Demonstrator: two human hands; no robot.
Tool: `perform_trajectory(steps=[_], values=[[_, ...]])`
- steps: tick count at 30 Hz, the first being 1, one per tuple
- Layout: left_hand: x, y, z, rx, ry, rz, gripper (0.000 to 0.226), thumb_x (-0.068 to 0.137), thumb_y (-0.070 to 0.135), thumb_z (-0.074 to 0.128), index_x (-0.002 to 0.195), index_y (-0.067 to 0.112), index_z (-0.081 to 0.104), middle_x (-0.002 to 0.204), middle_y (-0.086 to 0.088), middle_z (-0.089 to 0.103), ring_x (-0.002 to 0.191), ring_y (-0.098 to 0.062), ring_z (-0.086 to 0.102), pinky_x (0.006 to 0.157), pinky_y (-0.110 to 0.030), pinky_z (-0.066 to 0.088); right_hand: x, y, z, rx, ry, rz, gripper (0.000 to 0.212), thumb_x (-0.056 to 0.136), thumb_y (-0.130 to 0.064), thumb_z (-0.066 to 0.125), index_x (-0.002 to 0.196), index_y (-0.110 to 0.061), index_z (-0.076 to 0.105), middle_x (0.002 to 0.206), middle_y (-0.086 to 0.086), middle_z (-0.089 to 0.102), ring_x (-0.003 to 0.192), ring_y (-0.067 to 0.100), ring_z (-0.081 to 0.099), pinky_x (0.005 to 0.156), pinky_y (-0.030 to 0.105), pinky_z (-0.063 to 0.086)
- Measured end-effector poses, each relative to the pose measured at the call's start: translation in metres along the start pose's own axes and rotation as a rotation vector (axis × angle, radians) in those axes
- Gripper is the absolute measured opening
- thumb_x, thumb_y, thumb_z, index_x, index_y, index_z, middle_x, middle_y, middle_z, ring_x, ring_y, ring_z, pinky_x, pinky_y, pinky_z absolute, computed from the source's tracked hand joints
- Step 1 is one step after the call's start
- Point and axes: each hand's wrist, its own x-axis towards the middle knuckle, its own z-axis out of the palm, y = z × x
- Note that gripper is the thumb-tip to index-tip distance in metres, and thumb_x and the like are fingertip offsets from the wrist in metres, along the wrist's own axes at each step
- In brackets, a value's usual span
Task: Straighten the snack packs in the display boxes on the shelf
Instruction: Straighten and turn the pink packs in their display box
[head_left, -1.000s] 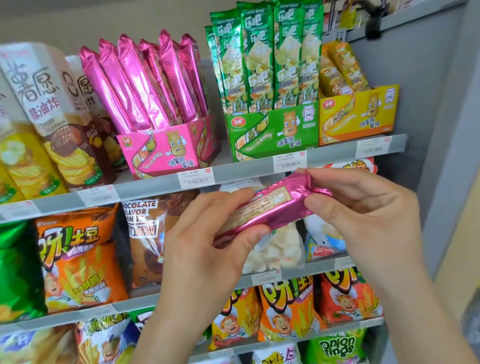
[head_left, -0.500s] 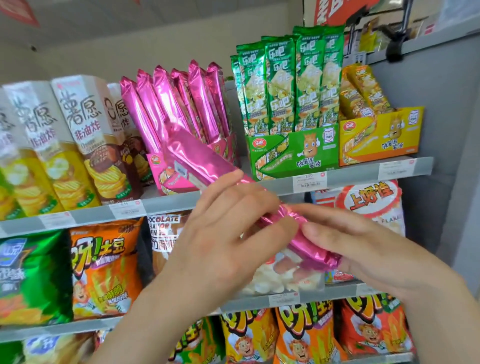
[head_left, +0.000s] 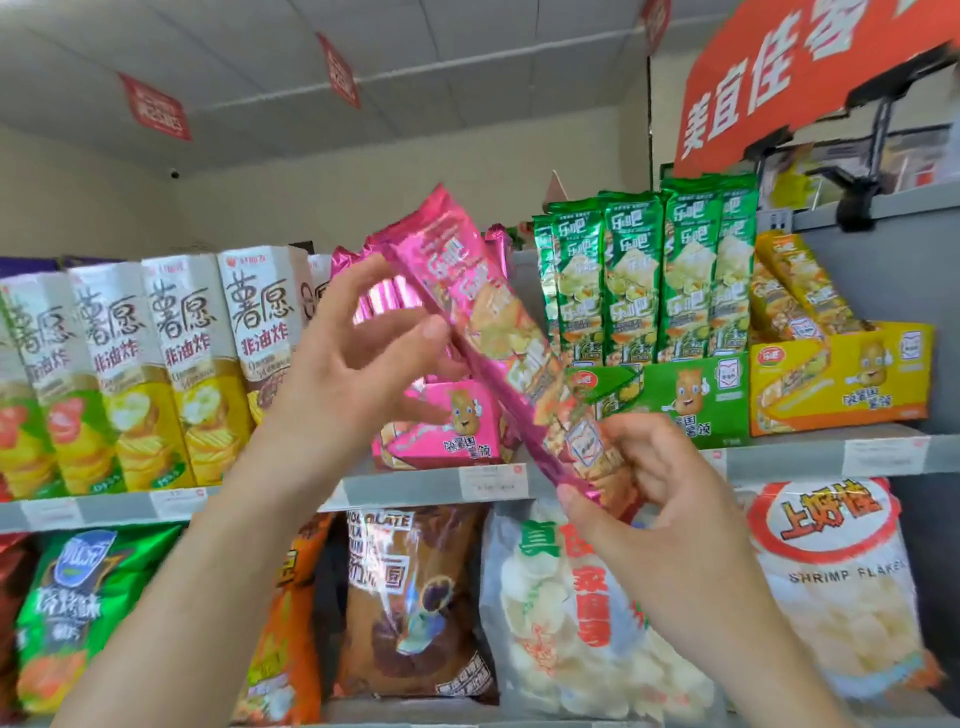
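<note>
Head view gives me the pink snack pack (head_left: 498, 332) held tilted in the air in front of the pink display box (head_left: 447, 426), its top end up-left above the pink packs (head_left: 384, 301) standing in that box, its bottom end down-right over the shelf edge (head_left: 405, 491). I see the left hand (head_left: 353, 364) pinching the pack's left edge about mid-length between thumb and curled fingers, and the right hand (head_left: 660, 493) pinching the bottom end. Crisp cartons (head_left: 187, 364) crowd the box's left, the green display box (head_left: 675, 395) sits just right, and open wall shows above.
</note>
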Motion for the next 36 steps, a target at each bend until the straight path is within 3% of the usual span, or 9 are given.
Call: perform_trajectory(steps=[6,12,15,20,25,28,31,33,36], values=[[0.05,0.017,-0.008,-0.041,-0.128,0.158,0.046,0.089,0.026,0.067,0.132,0.025,0.049,0.088,-0.001,0.072,0.07,-0.013,0.065,0.055,-0.028,0.055,0.035,-0.021,0.027,-0.038,-0.187,-0.117,0.041,0.082,-0.047,0.063,0.118,-0.03,0.065,0.107,-0.016,0.071,0.103,0.003,0.064,0.093,0.028,0.05],[0.106,0.04,-0.01,0.178,-0.129,0.317,0.06,0.097,0.01,0.059,0.148,0.026,0.033,0.08,-0.02,0.066,0.065,-0.023,0.062,0.057,-0.03,0.055,0.089,-0.036,0.05,-0.162,-0.099,-0.192,0.045,0.095,-0.035,0.057,0.138,-0.03,0.049,0.114,-0.012,0.059,0.108,0.008,0.059,0.095,0.04,0.05],[0.132,0.036,-0.012,0.29,-0.142,0.303,0.048,0.096,0.013,0.061,0.139,0.025,0.045,0.09,-0.021,0.071,0.077,-0.044,0.067,0.068,-0.05,0.059,0.116,-0.036,0.059,-0.247,-0.004,-0.183,0.053,0.09,-0.025,0.067,0.139,-0.031,0.047,0.103,-0.014,0.066,0.097,0.011,0.065,0.092,0.04,0.054],[0.164,0.011,-0.021,0.519,-0.106,0.273,0.047,0.082,0.025,0.078,0.124,0.033,0.057,0.096,-0.002,0.071,0.076,-0.016,0.07,0.081,-0.041,0.058,0.133,-0.024,0.075,-0.419,-0.001,-0.104,0.053,0.09,-0.026,0.068,0.138,-0.026,0.046,0.095,-0.004,0.07,0.087,0.019,0.068,0.083,0.039,0.056],[0.177,-0.012,-0.028,0.842,-0.142,0.27,0.042,0.074,0.045,0.081,0.111,0.033,0.064,0.091,0.018,0.063,0.073,0.013,0.053,0.065,-0.007,0.038,0.13,-0.023,0.082,-0.723,-0.044,-0.095,0.011,0.087,-0.026,0.064,0.089,-0.019,0.056,0.072,-0.008,0.058,0.07,0.018,0.059,0.051,0.024,0.035],[0.177,-0.022,-0.025,1.02,-0.217,0.259,0.044,0.069,0.052,0.081,0.099,0.023,0.068,0.097,0.009,0.067,0.084,-0.005,0.059,0.074,-0.027,0.048,0.128,-0.025,0.082,-0.855,-0.096,-0.061,0.026,0.09,-0.025,0.053,0.067,-0.015,0.047,0.069,-0.002,0.046,0.064,0.018,0.047,0.049,0.028,0.023],[0.174,-0.032,-0.019,1.122,-0.26,0.3,0.059,0.069,0.059,0.077,0.114,0.023,0.063,0.103,0.005,0.068,0.1,-0.021,0.06,0.092,-0.039,0.043,0.126,-0.026,0.083,-0.868,-0.072,-0.11,0.021,0.095,-0.029,0.047,0.104,-0.012,0.056,0.086,-0.002,0.048,0.08,0.02,0.054,0.059,0.027,0.027],[0.171,-0.036,-0.016,1.23,-0.274,0.388,0.059,0.073,0.064,0.07,0.117,0.026,0.06,0.1,0.008,0.065,0.103,-0.019,0.056,0.088,-0.036,0.03,0.121,-0.025,0.087,-0.839,-0.078,-0.153,0.052,0.097,-0.036,0.046,0.143,-0.013,0.036,0.106,0.0,0.053,0.092,0.019,0.055,0.067,0.026,0.037],[0.169,-0.036,-0.015,1.344,-0.303,0.467,0.056,0.08,0.068,0.057,0.12,0.029,0.06,0.097,0.008,0.064,0.106,-0.02,0.051,0.083,-0.037,0.022,0.115,-0.022,0.089,-0.808,-0.083,-0.182,0.069,0.099,-0.045,0.037,0.156,-0.017,0.011,0.118,0.0,0.055,0.102,0.017,0.054,0.079,0.029,0.043]])
